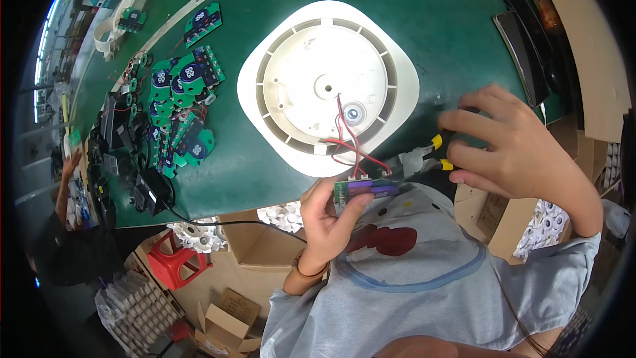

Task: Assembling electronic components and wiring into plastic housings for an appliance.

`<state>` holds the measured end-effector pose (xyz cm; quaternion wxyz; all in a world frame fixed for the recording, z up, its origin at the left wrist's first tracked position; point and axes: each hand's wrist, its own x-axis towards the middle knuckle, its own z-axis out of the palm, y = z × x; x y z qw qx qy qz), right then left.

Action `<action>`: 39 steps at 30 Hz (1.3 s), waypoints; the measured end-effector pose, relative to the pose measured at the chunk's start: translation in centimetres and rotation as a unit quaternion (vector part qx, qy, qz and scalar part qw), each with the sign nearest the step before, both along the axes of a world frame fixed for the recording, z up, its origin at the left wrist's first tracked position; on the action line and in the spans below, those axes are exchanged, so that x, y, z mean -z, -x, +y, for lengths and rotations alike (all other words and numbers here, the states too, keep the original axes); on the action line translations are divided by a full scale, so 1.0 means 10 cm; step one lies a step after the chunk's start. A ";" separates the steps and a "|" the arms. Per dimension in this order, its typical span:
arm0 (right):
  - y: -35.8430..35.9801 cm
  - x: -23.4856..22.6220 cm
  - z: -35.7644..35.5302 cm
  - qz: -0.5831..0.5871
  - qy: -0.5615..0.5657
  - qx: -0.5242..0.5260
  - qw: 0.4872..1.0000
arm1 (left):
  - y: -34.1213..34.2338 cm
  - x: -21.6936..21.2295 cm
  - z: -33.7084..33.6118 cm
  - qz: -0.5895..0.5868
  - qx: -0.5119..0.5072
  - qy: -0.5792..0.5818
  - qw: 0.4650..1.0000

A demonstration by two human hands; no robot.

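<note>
My left hand (328, 219) pinches a small green circuit board (341, 190) with a purple face at the table's near edge. Red and black wires (354, 142) run from the board's white connectors to a white plastic fan housing (255, 86), a rounded square with a slotted ring and a central hole. Right of the board is a greyish piece with two yellow ends (446, 165); its kind is unclear. My right hand (500, 142) hovers beside those ends, fingers curved and apart, with nothing visible between them.
Several green circuit boards (192, 73) lie heaped on the green table (440, 26) at left. Black adapters (151, 189) with cables sit nearby. A dark tablet-like object (520, 53) stands at right. Below are a red stool (175, 262) and cardboard boxes (228, 325). Another person's arm (66, 172) shows far left.
</note>
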<state>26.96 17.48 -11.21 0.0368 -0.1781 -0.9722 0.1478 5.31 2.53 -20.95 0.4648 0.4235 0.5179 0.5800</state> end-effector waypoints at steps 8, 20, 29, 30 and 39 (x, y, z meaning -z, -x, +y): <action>0.02 0.01 -0.02 -0.010 0.011 0.011 1.000 | -0.05 -0.03 0.00 -0.043 -0.020 0.028 0.998; 0.01 0.12 -0.11 0.035 0.065 0.047 0.996 | -0.06 -0.03 0.01 -0.022 -0.036 -0.007 0.999; -0.12 0.27 -0.25 0.062 0.475 0.142 0.866 | -0.07 -0.13 0.00 -0.066 -0.016 -0.007 0.998; -0.12 0.26 -0.23 0.064 0.431 0.133 0.890 | -0.05 -0.12 -0.01 -0.056 -0.020 0.001 0.998; -0.11 0.20 -0.08 0.049 0.282 0.065 0.956 | -0.01 -0.14 0.00 0.002 -0.023 -0.004 1.000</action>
